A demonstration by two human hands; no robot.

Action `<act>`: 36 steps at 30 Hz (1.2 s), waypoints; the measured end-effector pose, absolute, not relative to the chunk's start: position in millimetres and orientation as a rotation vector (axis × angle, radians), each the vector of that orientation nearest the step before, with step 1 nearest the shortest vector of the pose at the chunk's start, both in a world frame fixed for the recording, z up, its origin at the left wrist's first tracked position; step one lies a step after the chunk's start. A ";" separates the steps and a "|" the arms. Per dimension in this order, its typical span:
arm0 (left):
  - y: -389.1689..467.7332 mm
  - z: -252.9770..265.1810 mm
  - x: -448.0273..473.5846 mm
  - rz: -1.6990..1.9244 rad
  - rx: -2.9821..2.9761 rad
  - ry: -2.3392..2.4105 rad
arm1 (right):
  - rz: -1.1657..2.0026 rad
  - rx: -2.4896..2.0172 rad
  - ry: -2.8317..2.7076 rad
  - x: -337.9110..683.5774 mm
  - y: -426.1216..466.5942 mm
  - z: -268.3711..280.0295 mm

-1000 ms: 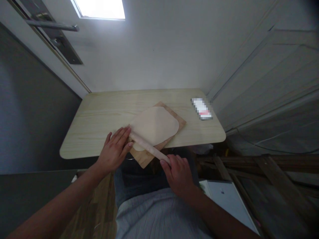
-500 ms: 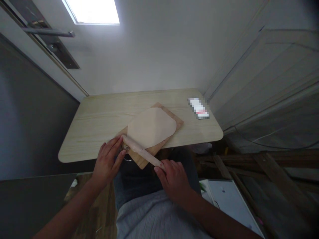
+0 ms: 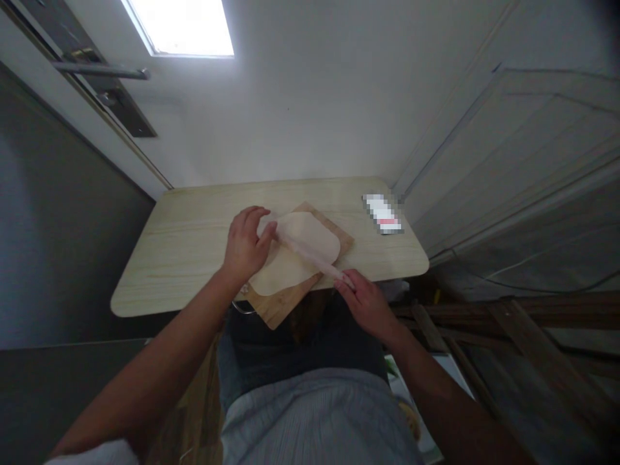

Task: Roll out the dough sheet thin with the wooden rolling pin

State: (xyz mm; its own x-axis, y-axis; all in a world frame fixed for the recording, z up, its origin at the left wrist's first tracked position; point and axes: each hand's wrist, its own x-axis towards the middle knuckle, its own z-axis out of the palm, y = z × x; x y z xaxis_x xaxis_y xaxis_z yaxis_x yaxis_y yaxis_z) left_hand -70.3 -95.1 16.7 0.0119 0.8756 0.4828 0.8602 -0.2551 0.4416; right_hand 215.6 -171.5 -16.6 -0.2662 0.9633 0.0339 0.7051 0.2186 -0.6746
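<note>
Pale wood-grain counter point(image 3: 184, 242) before white door point(image 3: 300, 123). Left hand point(image 3: 246, 245) loosely curved at far end of rolling pin point(image 3: 310, 252), grip unclear. Wooden board point(image 3: 278, 309) beneath dough sheet point(image 3: 276, 272), pin diagonally across dough. Right hand point(image 3: 369, 303) gripping pin's near end.

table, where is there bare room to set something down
Widest: left end of the table, beside the left hand. Smaller: right front corner, nearer than the phone; back strip between board and door. Crowded: the middle, where the right hand grips the rolling pin over dough.
</note>
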 end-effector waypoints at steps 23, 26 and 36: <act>-19.5 -8.3 -7.9 0.612 2.483 1.817 | 0.405 -1.540 -2.243 246.5 -131.7 -23.0; -26.3 -8.4 -9.6 0.578 2.463 1.854 | 0.367 -1.597 -2.192 243.2 -134.7 -24.9; -41.1 -5.5 -12.3 0.361 2.428 1.857 | 0.254 -1.712 -2.182 236.3 -137.7 -28.4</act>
State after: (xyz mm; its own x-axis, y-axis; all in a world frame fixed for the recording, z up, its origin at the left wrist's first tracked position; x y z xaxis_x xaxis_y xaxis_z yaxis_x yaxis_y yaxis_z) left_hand -12.3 -41.1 -5.5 0.2454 0.9583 0.1465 0.9434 -0.2708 0.1913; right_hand 236.3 -137.7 -28.4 -0.2052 0.9648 0.1646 0.9013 0.2518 -0.3525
